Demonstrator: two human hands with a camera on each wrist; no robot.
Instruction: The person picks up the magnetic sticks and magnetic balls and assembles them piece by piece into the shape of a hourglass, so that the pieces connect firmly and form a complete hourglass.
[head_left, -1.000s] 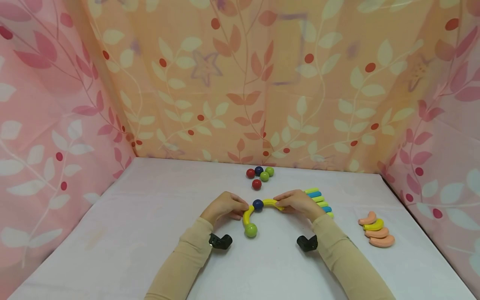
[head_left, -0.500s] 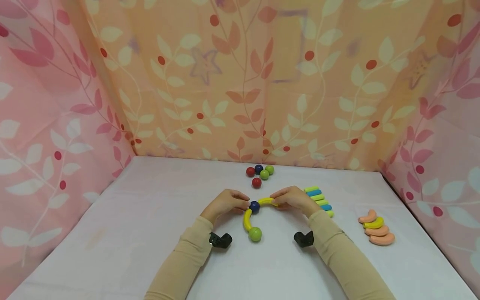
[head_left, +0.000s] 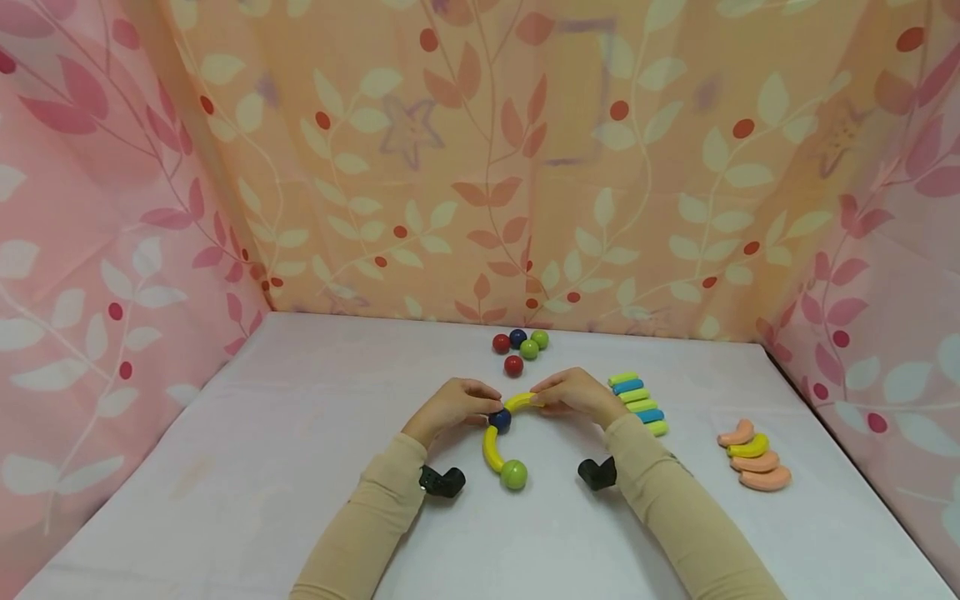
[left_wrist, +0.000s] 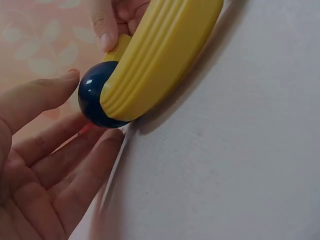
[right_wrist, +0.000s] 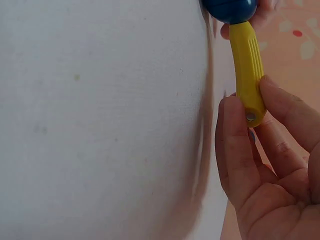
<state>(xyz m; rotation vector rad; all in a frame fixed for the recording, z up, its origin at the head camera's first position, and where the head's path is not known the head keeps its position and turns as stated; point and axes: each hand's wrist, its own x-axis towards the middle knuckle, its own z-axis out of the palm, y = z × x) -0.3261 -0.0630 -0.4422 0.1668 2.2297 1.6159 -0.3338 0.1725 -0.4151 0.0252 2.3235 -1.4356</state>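
A dark blue ball [head_left: 499,420] joins two curved yellow rods into an arc. My left hand [head_left: 453,408] holds this ball, its thumb at one side and fingers underneath in the left wrist view. My right hand [head_left: 579,397] pinches the free end of the far yellow rod [right_wrist: 246,65] between thumb and fingers. A small silver disc shows at that end in the right wrist view. From the ball the near yellow rod [head_left: 491,450] curves toward me and ends at a light green ball [head_left: 513,475] on the white table.
Red balls [head_left: 513,365], a blue ball [head_left: 518,338] and green balls [head_left: 529,349] sit farther back. Beside my right hand lies a row of short green and blue sticks [head_left: 637,406]. Curved pink pieces [head_left: 765,480] and a yellow one [head_left: 748,446] lie at far right.
The joined arc has swung: its blue ball moved left and toward me, its green ball toward me and slightly right. My right hand moved left with its rod; my left fingers shifted onto the blue ball.
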